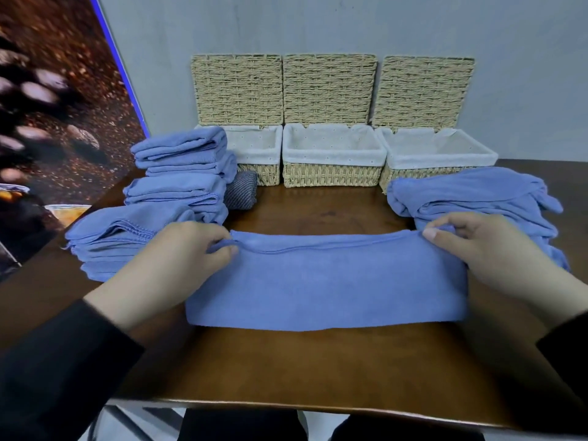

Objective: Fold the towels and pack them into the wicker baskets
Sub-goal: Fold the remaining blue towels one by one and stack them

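1. A blue towel [324, 281], folded in half, is laid on the wooden table [286, 361]; its far corners are pinched by the left hand [187, 249] and right hand [477, 246].
2. The left wicker basket [257, 154] is partly hidden behind the folded towel stack [181, 173].
3. A dark striped cloth [241, 189] is half concealed.

Blue towel [324, 281] folded flat; three baskets [331, 160] open.

Brown wooden tabletop [318, 361] fills middle. Grey wall [318, 23] behind tabletop. Poster [47, 122] with coffee beans, blue edge, left of tabletop. Dark striped cloth [242, 189] on tabletop, far left.
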{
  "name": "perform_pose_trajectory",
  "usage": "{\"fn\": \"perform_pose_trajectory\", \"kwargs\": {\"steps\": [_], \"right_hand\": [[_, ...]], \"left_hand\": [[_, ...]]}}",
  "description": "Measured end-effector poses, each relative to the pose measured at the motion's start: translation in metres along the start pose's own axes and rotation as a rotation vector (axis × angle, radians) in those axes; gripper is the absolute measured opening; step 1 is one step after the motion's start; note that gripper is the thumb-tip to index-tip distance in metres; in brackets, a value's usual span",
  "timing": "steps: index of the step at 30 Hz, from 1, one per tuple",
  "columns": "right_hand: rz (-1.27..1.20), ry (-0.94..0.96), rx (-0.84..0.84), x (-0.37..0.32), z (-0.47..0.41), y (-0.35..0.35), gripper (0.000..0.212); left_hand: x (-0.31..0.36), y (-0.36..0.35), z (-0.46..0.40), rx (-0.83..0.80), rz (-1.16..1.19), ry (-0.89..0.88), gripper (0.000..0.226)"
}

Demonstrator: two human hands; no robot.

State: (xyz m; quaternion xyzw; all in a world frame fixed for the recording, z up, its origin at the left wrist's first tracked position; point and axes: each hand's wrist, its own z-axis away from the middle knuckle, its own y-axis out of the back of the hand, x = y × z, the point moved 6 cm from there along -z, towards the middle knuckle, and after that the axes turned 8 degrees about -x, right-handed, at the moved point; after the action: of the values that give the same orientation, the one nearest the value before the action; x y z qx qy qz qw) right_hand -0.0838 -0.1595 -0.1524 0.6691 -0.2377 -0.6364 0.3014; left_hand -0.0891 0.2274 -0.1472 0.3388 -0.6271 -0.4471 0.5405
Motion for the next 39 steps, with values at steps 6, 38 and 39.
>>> {"fn": "perform_pose_trajectory", "kwargs": {"steps": [6,38,39], "right_hand": [[0.222,-0.047,0.071,0.001,-0.055,-0.01,0.035],[0.439,0.246,-0.416,0.006,-0.089,-0.114,0.063],[0.43,0.272,-0.42,0.009,-0.094,-0.111,0.061]], "left_hand": [[0.029,-0.001,-0.055,0.132,-0.26,-0.179,0.047],[0.04,-0.092,-0.105,-0.143,-0.077,-0.466,0.042],[0.034,-0.1,-0.107,-0.152,-0.077,-0.428,0.049]]}}
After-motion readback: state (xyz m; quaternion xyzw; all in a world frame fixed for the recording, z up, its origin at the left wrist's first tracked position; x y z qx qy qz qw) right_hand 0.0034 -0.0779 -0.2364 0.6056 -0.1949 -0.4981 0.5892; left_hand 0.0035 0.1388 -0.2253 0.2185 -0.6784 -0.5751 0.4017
